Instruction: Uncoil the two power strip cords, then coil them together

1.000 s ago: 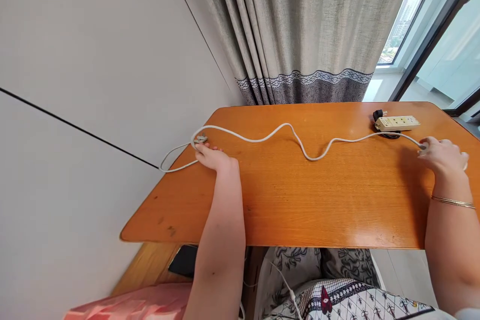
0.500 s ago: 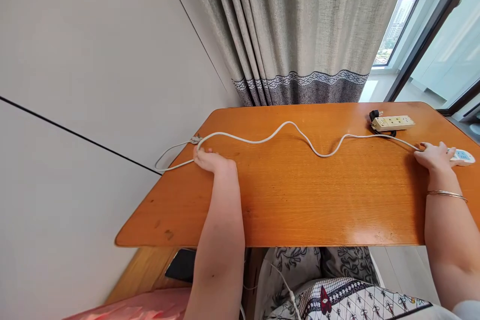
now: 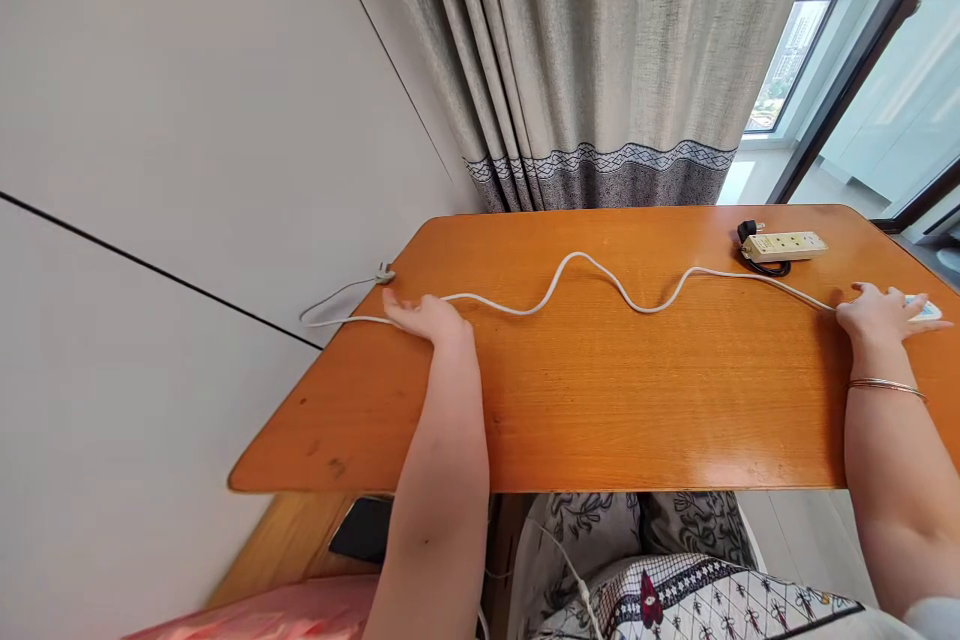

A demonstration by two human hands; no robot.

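Cord (image 3: 646, 311) loops past the left edge of a glossy wooden table (image 3: 637, 400) and waves rightward between a left hand (image 3: 431, 317) spread over it and a right hand (image 3: 879, 314) spread over a white power strip (image 3: 927, 311), both well back from the near edge, curtain (image 3: 600, 50) and window (image 3: 799, 50) beyond.

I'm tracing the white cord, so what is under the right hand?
Part of a white-and-blue device shows past the right hand; the white cord reaches its other side. What lies beneath the hand, including any join, is covered.
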